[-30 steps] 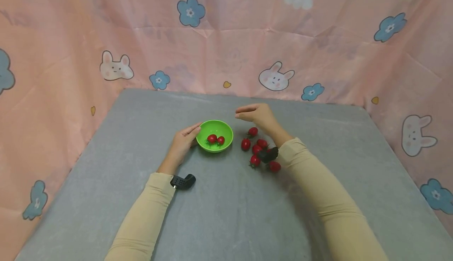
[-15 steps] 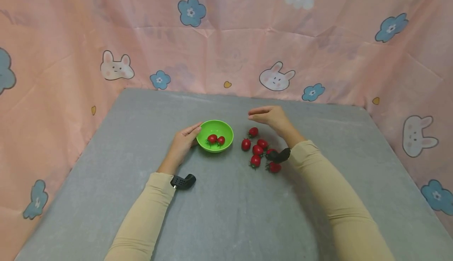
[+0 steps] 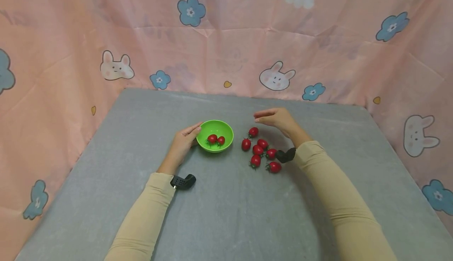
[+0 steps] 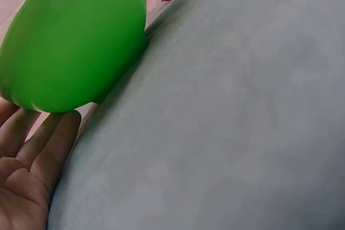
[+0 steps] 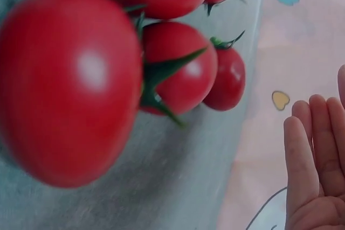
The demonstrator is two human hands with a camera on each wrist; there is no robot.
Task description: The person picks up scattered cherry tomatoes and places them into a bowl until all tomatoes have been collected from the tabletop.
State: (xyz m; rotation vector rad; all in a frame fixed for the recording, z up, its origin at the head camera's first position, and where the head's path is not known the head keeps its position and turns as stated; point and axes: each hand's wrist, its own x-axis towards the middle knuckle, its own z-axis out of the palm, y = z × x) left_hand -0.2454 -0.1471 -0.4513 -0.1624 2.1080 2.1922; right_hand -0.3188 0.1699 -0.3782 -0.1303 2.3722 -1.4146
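Fingers point(image 4: 56, 146) of the left hand point(image 3: 181, 146) were hooked onto the side of a green bowl point(image 3: 216, 126), thumb up at the rim and the others pressed against the outside wall, so that one had a grip on it. The bowl sat mouth-up around the middle of the bench point(image 3: 226, 214), with two red tomatoes point(image 3: 212, 138) lying side by side at the bottom, green stems and all. Over on the right hand point(image 3: 279, 119), the fingers were pretty much straight, pointing back toward the bowl and grasping nothing. It hovered just beyond a loose bunch of seven tomatoes point(image 3: 257, 150) on the bench, right of the bowl, closest to the far one. A few of those were bunched together, others sat slightly apart. Both wrists had a little black camera point(image 3: 183, 182) strapped on, and the right one hung so near a tomato that you couldn't really tell if they touched. Sleeves point(image 3: 141, 217) were beige, and behind it all hung a pink cloth point(image 3: 226, 45) printed with bunnies, blue flowers and tiny yellow hearts.
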